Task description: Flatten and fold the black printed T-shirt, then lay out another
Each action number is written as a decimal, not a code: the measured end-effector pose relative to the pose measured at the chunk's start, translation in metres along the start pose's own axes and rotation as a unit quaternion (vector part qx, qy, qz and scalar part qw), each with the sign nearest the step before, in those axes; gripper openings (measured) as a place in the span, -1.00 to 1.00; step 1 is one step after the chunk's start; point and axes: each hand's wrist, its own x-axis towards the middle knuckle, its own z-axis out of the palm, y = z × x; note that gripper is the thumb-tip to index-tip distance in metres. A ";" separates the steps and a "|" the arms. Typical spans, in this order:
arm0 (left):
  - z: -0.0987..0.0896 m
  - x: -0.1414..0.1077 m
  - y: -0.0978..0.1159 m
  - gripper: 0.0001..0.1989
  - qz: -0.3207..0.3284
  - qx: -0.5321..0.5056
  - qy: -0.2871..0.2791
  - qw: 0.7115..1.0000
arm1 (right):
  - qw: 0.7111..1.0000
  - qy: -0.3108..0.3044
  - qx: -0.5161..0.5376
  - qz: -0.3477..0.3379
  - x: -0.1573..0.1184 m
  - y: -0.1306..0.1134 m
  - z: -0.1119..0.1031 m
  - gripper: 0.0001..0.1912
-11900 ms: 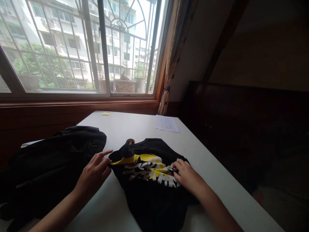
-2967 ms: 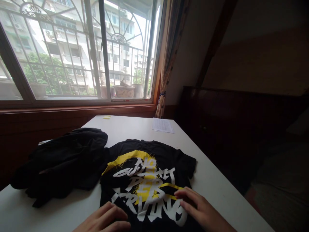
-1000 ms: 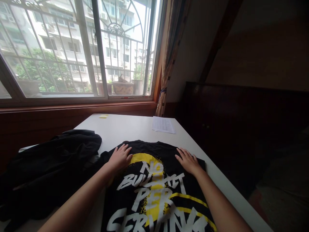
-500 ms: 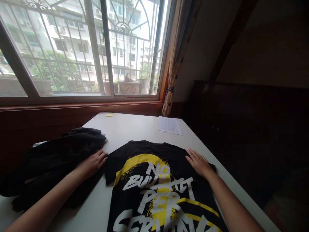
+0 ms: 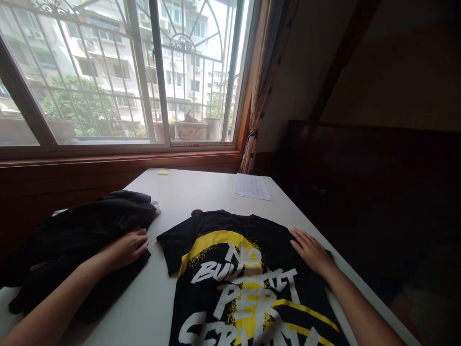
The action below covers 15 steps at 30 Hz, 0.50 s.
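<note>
A black T-shirt [image 5: 216,250] with a yellow and white print lies spread on the white table [image 5: 194,190], its neck toward the window. My right hand [image 5: 311,250] rests flat on its right shoulder area, fingers stretched out. To the left is a heap of dark clothes [image 5: 82,221]. Against the near right side of that heap lies my left hand [image 5: 127,247], its fingers bent and pressed together; whatever they may hold is hidden. A gap of bare table separates my left hand from the shirt's left sleeve.
Printed papers [image 5: 254,186] lie at the table's far right, and a yellow note [image 5: 163,172] at the far left. A small brown round object [image 5: 196,212] shows beside the shirt's neck. Behind are a barred window and a curtain [image 5: 252,139].
My left hand has moved left, away from the shirt's sleeve, and its fingers have curled. My right hand and the shirt have shifted to the right. The dark heap has moved slightly left.
</note>
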 end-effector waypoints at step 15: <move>0.023 0.076 0.050 -0.69 -0.066 -0.029 -0.069 0.995 | 0.966 0.081 -0.063 0.236 -0.037 0.016 -0.030 -0.44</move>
